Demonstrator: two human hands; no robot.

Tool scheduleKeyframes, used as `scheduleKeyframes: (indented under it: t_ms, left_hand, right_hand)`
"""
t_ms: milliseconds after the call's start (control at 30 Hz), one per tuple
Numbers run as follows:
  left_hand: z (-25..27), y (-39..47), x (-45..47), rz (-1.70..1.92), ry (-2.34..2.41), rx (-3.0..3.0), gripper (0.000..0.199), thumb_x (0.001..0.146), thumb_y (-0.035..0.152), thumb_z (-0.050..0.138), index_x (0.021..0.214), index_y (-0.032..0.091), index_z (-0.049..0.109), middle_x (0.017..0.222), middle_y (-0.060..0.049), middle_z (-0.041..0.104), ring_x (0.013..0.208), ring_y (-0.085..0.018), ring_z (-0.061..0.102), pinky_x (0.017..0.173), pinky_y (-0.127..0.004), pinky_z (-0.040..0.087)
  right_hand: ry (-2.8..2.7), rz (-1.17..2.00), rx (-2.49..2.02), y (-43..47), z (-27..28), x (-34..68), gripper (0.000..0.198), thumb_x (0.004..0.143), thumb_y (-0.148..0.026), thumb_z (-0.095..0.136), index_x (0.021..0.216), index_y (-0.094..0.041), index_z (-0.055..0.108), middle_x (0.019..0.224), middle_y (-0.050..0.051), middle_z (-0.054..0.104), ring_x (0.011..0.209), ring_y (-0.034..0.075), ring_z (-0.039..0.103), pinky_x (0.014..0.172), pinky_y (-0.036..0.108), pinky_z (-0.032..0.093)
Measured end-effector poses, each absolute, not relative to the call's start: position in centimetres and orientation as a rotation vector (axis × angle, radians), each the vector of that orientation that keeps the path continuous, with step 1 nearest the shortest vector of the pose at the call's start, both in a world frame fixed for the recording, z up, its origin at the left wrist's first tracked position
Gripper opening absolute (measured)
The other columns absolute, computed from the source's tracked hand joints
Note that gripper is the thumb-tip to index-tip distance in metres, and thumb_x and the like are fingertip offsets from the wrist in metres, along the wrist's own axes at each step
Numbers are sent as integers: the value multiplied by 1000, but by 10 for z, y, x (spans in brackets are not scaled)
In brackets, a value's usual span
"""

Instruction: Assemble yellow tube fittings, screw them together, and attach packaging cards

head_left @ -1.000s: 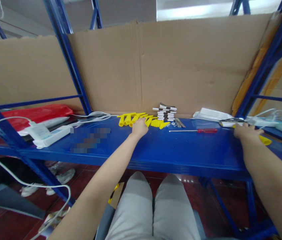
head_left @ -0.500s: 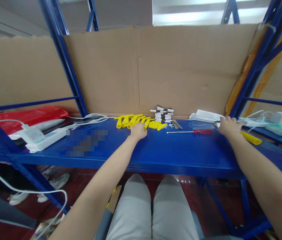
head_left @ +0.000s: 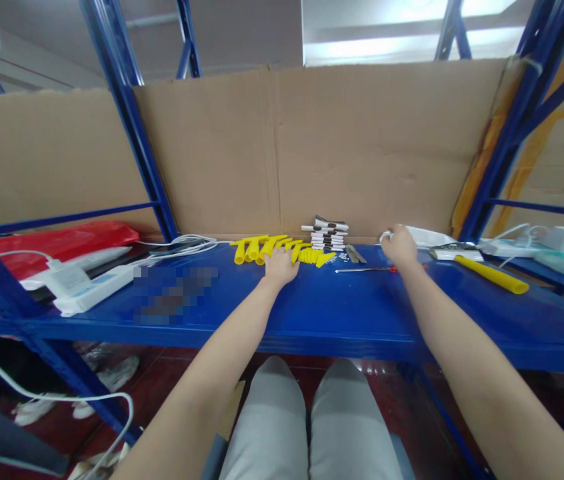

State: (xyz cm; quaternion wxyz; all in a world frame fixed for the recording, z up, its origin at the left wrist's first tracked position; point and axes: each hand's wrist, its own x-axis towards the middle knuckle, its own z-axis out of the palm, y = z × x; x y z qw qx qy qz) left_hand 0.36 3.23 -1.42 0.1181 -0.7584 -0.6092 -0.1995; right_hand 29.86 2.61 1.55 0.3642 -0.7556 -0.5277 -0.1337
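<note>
My left hand (head_left: 281, 267) rests on the blue shelf top with its fingers stretched forward, touching or just in front of a row of yellow plastic handles (head_left: 253, 249). Small yellow pieces (head_left: 311, 255) lie fanned out right beside it. To the right, my right hand (head_left: 400, 247) is above the shelf with its fingers curled together; whatever they hold is hidden. Below that hand lies a screwdriver (head_left: 365, 270), its red handle partly covered. Farther right are a flat white-and-dark pack (head_left: 457, 254) and a long yellow handle (head_left: 495, 275).
A stack of white-and-brown bundles (head_left: 329, 233) stands near the cardboard back wall (head_left: 352, 147). Beside it lie thin metal pieces (head_left: 355, 254). A power strip (head_left: 97, 291), white cables (head_left: 197, 243) and a red bag (head_left: 72, 243) occupy the left. Blue posts (head_left: 147, 147) frame the shelf.
My right hand has moved left from the flat pack and yellow handle, uncovering both, to above the screwdriver's handle. My left hand stays by the yellow pieces, its fingers a little more spread.
</note>
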Motion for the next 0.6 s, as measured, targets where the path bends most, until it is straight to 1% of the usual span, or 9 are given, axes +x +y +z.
scheduleKeyframes:
  t_ms: [67, 200, 333, 467, 600]
  left_hand:
    - [-13, 32, 1, -664, -1836, -2173, 37, 94, 35, 50, 125, 23, 66, 132, -13, 64, 129, -33, 52, 103, -52, 45]
    - [-9, 32, -7, -797, -1979, -2023, 37, 91, 21, 49, 123, 25, 67, 130, -12, 65, 130, -33, 50, 104, -54, 44]
    - [-8, 33, -14, -894, -2074, -1910, 41, 87, 15, 49, 125, 22, 64, 134, -14, 61, 133, -35, 47, 105, -56, 43]
    - [-9, 36, -19, -952, -2133, -1860, 42, 87, 14, 48, 126, 19, 60, 132, -17, 62, 133, -35, 47, 105, -56, 43]
    - [-10, 41, -21, -950, -2121, -1907, 42, 86, 13, 49, 127, 18, 58, 134, -19, 60, 133, -36, 49, 104, -55, 45]
  right_hand:
    - [-1400, -303, -1975, 24, 5, 300, 38, 86, -18, 48, 119, -14, 67, 124, 19, 64, 115, 31, 60, 94, 40, 48]
    - [-1386, -272, -1958, 19, -1, 311, 41, 84, -16, 50, 122, -13, 66, 125, 18, 65, 116, 30, 61, 97, 39, 48]
    - [-1396, -206, -1966, 18, 2, 316, 43, 83, -13, 51, 123, -11, 67, 124, 19, 66, 116, 30, 63, 99, 38, 48]
    - [-1435, -187, -1947, 19, 3, 313, 44, 82, -12, 51, 122, -11, 67, 124, 19, 67, 116, 29, 63, 99, 37, 48]
    - [-1462, -198, -1935, 20, 1, 313, 42, 81, -12, 52, 120, -11, 68, 121, 17, 69, 114, 28, 64, 99, 34, 48]
